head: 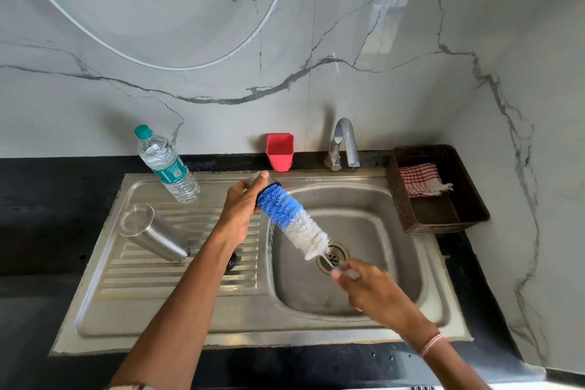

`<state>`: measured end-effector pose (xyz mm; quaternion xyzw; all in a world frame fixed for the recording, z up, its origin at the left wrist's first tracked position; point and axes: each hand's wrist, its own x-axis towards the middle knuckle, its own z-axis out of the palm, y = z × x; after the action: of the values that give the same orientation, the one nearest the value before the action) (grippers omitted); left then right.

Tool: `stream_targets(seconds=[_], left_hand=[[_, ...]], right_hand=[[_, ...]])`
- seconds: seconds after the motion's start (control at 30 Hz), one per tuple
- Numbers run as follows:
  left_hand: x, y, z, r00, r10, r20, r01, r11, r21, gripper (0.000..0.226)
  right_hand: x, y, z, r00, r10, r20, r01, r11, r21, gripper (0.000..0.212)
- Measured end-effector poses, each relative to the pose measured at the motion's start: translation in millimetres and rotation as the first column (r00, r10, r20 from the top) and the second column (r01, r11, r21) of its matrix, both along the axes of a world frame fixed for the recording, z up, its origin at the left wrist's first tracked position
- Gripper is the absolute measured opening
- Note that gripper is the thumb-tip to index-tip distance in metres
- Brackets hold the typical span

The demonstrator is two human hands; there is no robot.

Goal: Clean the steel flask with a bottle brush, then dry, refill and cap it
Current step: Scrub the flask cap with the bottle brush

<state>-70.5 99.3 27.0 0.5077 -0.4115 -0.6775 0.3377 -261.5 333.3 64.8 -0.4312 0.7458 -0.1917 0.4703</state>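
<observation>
My left hand grips the steel flask over the sink's left rim; only its dark-rimmed mouth and a strip of steel show past my fingers. A bottle brush with blue and white bristles points its blue end into the flask mouth, most of the bristles outside. My right hand pinches the brush's thin handle above the sink basin, near the drain. A small black object, possibly the cap, lies on the drainboard, partly hidden by my left forearm.
A steel tumbler and a plastic water bottle stand on the drainboard at left. Against the back wall are a red cup and the tap. A brown basket at right holds a red checked cloth.
</observation>
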Motion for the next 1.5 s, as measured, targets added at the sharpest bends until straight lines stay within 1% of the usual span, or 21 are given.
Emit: stream_targets(seconds=[0.03,0.07,0.1,0.13,0.23,0.33,0.47,0.53,0.67,0.77,0.83,0.9,1.0,1.03,1.13,1.17,1.27,1.33,1.5], left_hand=[[-3.1,0.6,-1.7,1.0,0.004,0.021,-0.004,1.0,-0.004,0.055],[-5.8,1.9,-3.0,0.999,0.015,0.037,-0.015,1.0,0.003,0.049],[-8.6,3.3,-3.3,0.999,0.027,0.039,-0.028,0.999,0.017,0.047],[-10.0,3.8,-3.7,0.999,0.04,0.036,-0.041,0.999,0.027,0.05],[-8.9,3.1,-3.7,0.999,0.034,0.041,-0.035,0.999,0.025,0.059],[-5.2,3.3,-6.4,0.999,0.019,0.04,-0.019,1.0,0.02,0.063],[-1.1,-0.6,-11.6,0.998,0.042,0.045,-0.044,0.998,0.039,0.046],[0.2,-2.7,-11.5,0.998,0.043,0.04,-0.045,0.998,0.045,0.038],[6.2,-5.7,-13.0,0.994,0.108,0.012,-0.109,0.991,0.074,0.039],[12.2,-6.0,-17.2,0.988,0.157,-0.007,-0.156,0.982,0.107,0.044],[14.8,-4.7,-18.4,0.984,0.176,-0.023,-0.171,0.976,0.133,0.039],[15.1,-3.0,-20.2,0.984,0.174,-0.048,-0.165,0.974,0.157,0.037],[13.9,0.4,-20.8,0.987,0.148,-0.068,-0.137,0.979,0.15,0.043],[14.2,1.4,-21.1,0.989,0.132,-0.062,-0.123,0.984,0.132,0.042],[15.5,3.7,-19.7,0.999,0.04,-0.009,-0.039,0.998,0.046,0.026],[16.2,3.9,-18.5,1.0,0.019,0.002,-0.019,1.0,0.017,0.026],[17.0,4.2,-12.8,0.997,-0.043,0.057,0.048,0.995,-0.093,0.039],[13.2,5.0,-8.8,0.988,-0.081,0.132,0.104,0.979,-0.174,0.043],[-0.4,10.2,4.0,0.941,-0.192,0.279,0.271,0.922,-0.278,0.06]], right_hand=[[2.3,-0.7,-3.5,0.942,0.093,-0.322,-0.112,0.993,-0.04,0.028],[5.6,-2.1,-6.7,0.839,0.124,-0.53,-0.179,0.983,-0.053,0.025],[8.7,-5.3,-8.0,0.772,0.105,-0.627,-0.203,0.975,-0.087,0.02],[10.2,-8.0,-10.2,0.753,0.085,-0.652,-0.218,0.968,-0.125,0.017],[4.9,-8.3,-14.9,0.782,0.083,-0.617,-0.242,0.954,-0.178,0.019],[-5.0,0.0,-18.0,0.858,0.067,-0.51,-0.219,0.945,-0.244,0.015],[-17.6,3.7,-22.6,0.892,0.089,-0.442,-0.219,0.943,-0.252,0.018],[-20.9,5.6,-20.9,0.915,0.092,-0.393,-0.215,0.935,-0.282,0.019],[-26.9,14.6,-17.4,0.958,0.097,-0.269,-0.178,0.939,-0.295,0.024],[-27.5,26.1,-19.9,0.953,0.024,-0.302,-0.131,0.932,-0.337,0.017],[-23.0,30.1,-23.6,0.951,-0.031,-0.307,-0.089,0.925,-0.37,0.013],[-18.0,30.2,-28.7,0.943,-0.053,-0.328,-0.082,0.919,-0.385,0.013],[-13.7,27.9,-36.2,0.921,-0.077,-0.381,-0.084,0.918,-0.388,0.01],[-12.6,27.4,-38.5,0.916,-0.083,-0.393,-0.082,0.92,-0.384,0.01],[-11.9,27.1,-42.9,0.903,-0.103,-0.418,-0.062,0.929,-0.364,0.01],[-12.1,27.0,-44.2,0.897,-0.111,-0.428,-0.055,0.932,-0.357,0.01],[-15.2,28.4,-45.9,0.881,-0.13,-0.456,-0.032,0.943,-0.331,0.012],[-17.8,29.6,-45.3,0.86,-0.149,-0.488,-0.017,0.948,-0.319,0.015],[-26.7,30.3,-46.3,0.841,-0.224,-0.492,0.077,0.951,-0.301,0.023]])
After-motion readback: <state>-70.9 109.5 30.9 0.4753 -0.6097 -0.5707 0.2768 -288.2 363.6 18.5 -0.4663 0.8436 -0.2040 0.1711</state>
